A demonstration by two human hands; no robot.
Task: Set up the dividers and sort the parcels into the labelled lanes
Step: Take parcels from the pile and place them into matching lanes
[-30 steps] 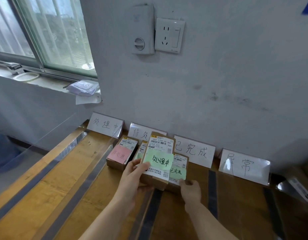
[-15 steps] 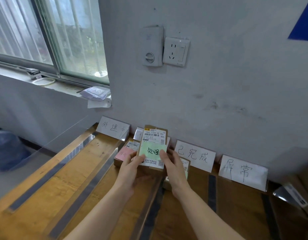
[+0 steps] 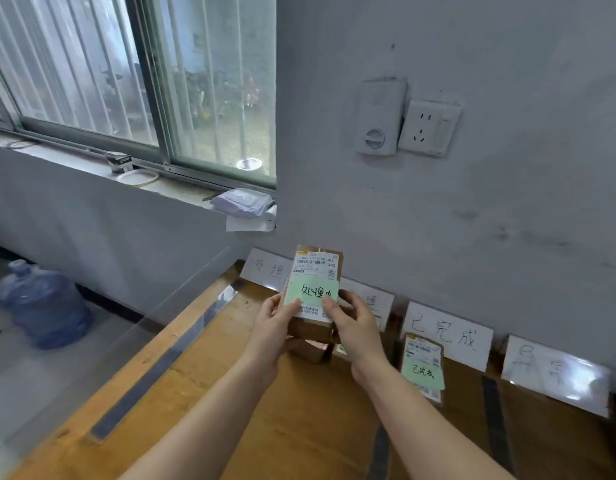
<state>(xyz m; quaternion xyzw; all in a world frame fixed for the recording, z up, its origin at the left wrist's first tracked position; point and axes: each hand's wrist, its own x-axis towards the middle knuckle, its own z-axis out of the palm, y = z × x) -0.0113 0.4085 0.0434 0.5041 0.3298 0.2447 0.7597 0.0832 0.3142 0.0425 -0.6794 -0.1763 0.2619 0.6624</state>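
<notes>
Both hands hold a brown cardboard parcel (image 3: 317, 268) upright above the wooden table (image 3: 209, 403). It carries a white shipping label and a green sticky note with handwriting. My left hand (image 3: 273, 327) grips its left edge and my right hand (image 3: 355, 327) its right edge. Another parcel with a green note (image 3: 422, 367) lies flat in the lane before the third label card (image 3: 448, 336). Four white label cards lean on the wall: the first (image 3: 266, 271) partly behind the held parcel, the second (image 3: 375, 304), and the fourth (image 3: 556, 375). More parcels are mostly hidden below my hands.
Clear acrylic dividers (image 3: 195, 320) and dark tape strips (image 3: 495, 427) split the table into lanes. A blue water jug (image 3: 43, 303) stands on the floor at left. The windowsill holds a wrapped packet (image 3: 242, 202). A socket and a switch (image 3: 427, 128) are on the wall.
The parcel has been lifted higher and shifted left, now held in both hands; a second ago only my left hand held it. My view has swung left and up.
</notes>
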